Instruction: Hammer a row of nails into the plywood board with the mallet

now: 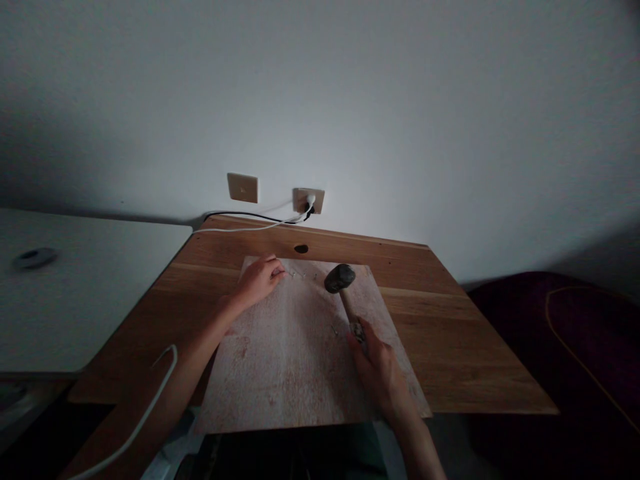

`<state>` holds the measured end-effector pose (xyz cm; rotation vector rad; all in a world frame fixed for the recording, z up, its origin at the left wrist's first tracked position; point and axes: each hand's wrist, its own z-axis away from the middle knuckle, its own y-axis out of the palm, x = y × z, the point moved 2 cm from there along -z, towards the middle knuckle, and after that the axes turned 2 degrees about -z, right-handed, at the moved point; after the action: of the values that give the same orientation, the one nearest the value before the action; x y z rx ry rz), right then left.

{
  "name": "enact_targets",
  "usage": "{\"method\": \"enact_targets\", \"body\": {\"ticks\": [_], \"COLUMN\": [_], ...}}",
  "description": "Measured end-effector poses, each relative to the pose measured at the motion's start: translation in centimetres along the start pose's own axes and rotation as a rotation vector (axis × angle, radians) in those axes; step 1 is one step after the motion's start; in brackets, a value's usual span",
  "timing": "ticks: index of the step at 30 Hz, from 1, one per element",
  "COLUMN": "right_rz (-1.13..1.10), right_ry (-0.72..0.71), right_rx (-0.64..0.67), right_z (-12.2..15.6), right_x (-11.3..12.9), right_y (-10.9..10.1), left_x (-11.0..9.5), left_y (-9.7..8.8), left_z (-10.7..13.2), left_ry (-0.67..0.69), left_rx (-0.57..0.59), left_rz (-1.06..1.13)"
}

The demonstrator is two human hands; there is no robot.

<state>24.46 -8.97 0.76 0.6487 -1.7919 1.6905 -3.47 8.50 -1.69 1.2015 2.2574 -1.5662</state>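
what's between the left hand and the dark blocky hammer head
The head view shows a row of small metal nails on the pale rectangular wood-grain board, between the left hand and hammer head.

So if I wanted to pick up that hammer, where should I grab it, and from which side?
Probably by the handle, toward its near end, coming from the near right, where the right hand already grips it. It's slim and slants that way, so a palm can wrap round it; the dark head is thick and blunt, and sits at the far end.
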Motion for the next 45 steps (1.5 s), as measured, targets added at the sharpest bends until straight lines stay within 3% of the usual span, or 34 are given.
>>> {"method": "enact_targets", "body": {"ticks": [8, 15, 22, 31, 45], "right_rz": [-0.035, -0.121, 0.005, 0.031, 0.060], "right_ry": [-0.027, -0.101, -0.295, -0.325, -0.314], "right_rx": [-0.010, 0.075, 0.130, 0.104, 0.140], "right_z": [0.0, -2.2, -4.8, -4.7, -4.3], "right_x": [0.3, 4.9, 8.0, 8.2, 7.2], "right_y": [-0.3, 0.0, 2.5, 4.1, 3.9], "left_x": [0.1, 0.0, 0.2, 0.3, 0.5], "left_y": [0.1, 0.0, 0.0, -0.1, 0.2], "left_z": [0.2, 0.3, 0.6, 0.7, 0.5], "left_ry": [0.013, -0.037, 0.007, -0.006, -0.014], "left_rx": [0.035, 0.015, 0.012, -0.009, -0.024], "left_rz": [-0.007, -0.023, 0.040, 0.059, 0.018]}}
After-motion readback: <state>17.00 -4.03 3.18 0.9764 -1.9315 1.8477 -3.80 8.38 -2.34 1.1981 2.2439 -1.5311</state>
